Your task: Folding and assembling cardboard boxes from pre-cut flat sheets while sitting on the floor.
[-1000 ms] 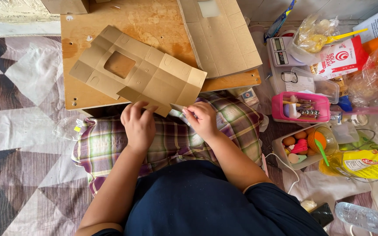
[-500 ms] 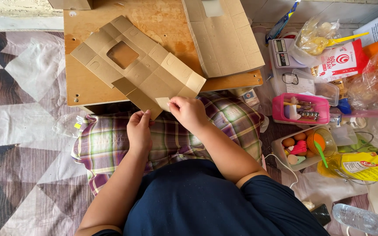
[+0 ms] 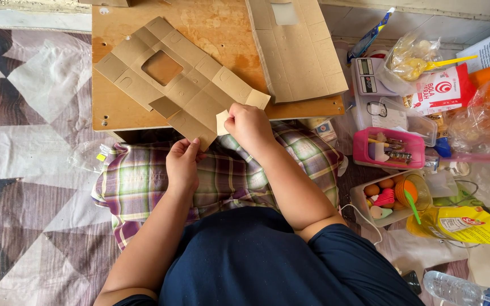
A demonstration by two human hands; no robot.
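Wooden board [image 3: 211, 34], beyond both hands, carries the flat cardboard blank [image 3: 177, 85], whose near edge overhangs toward the person. A second cardboard sheet [image 3: 296, 45] lies up and to the right of the grip. Plaid cloth [image 3: 143, 181] spreads beneath the hands. Left hand [image 3: 182, 167] pinches the blank's near corner, fingers closed on it. Right hand [image 3: 249, 126] is clamped on a small pale flap [image 3: 222, 120] at the blank's edge.
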